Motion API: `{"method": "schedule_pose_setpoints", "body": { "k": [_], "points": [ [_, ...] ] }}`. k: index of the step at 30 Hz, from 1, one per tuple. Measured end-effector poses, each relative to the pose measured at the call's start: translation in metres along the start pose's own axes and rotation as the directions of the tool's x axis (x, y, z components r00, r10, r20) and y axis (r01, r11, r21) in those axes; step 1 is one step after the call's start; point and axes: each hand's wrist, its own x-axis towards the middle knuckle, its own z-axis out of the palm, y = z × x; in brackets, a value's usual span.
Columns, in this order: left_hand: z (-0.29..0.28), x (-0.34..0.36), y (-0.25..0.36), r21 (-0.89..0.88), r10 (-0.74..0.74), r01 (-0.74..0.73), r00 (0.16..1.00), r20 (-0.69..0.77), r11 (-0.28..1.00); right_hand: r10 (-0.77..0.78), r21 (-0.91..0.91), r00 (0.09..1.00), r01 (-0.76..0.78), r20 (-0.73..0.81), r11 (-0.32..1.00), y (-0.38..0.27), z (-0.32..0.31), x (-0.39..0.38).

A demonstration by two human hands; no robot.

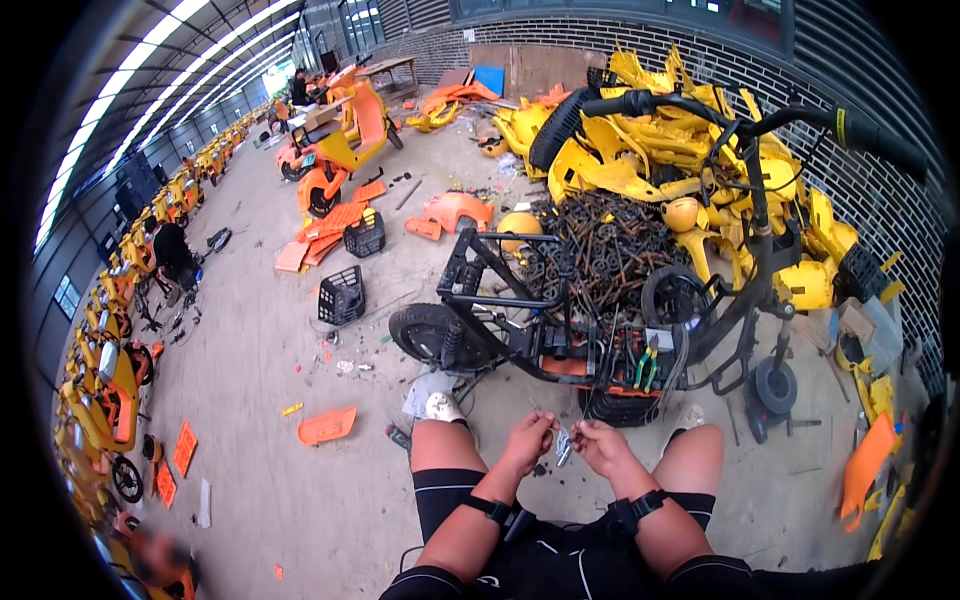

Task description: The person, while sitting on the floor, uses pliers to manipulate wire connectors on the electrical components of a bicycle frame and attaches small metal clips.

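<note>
My left hand (532, 441) is closed in a pinch in front of my lap, its fingertips on something too small to name. Close beside it, my right hand (603, 446) has its fingers closed at a small silvery metal piece (565, 447) that hangs between the two hands. Its exact kind cannot be made out. Just ahead stands a stripped black scooter frame (505, 301) with its handlebar (745, 128) up on the right. A pair of pliers with green handles (648, 368) rests on the frame's low middle section.
Behind the frame lies a heap of rusty metal parts (615, 245), backed by piled yellow body panels (640, 150). Black crates (343, 296) and an orange panel (327, 426) lie on the floor to the left. A loose wheel (775, 385) stands at right. Scooters (115, 390) line the left wall, with a person (172, 252) near them.
</note>
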Motion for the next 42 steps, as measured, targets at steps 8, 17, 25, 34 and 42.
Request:
{"method": "schedule_pose_setpoints", "body": {
  "k": [8,17,25,34,42],
  "points": [
    [-0.005,0.003,-0.007,0.133,-0.01,0.013,1.0,-0.025,0.991,-0.015,0.003,1.0,0.015,-0.027,1.0,0.001,0.005,0.002],
    [-0.002,0.005,-0.013,0.219,-0.014,0.019,1.0,-0.023,0.975,-0.006,-0.012,0.996,0.005,-0.087,1.0,-0.001,0.007,0.006],
    [0.002,0.004,-0.015,0.305,0.003,0.008,0.999,-0.037,0.952,-0.033,0.013,0.99,0.035,-0.136,0.999,0.002,-0.002,0.007],
    [-0.005,0.007,-0.019,0.112,-0.129,0.13,0.992,-0.011,0.985,-0.051,0.119,0.995,0.062,-0.091,0.991,-0.004,0.01,0.001],
    [0.0,0.003,-0.012,0.065,-0.189,0.188,0.982,0.002,0.98,0.013,0.144,1.0,-0.012,-0.005,0.989,-0.006,0.008,0.003]
  ]
}}
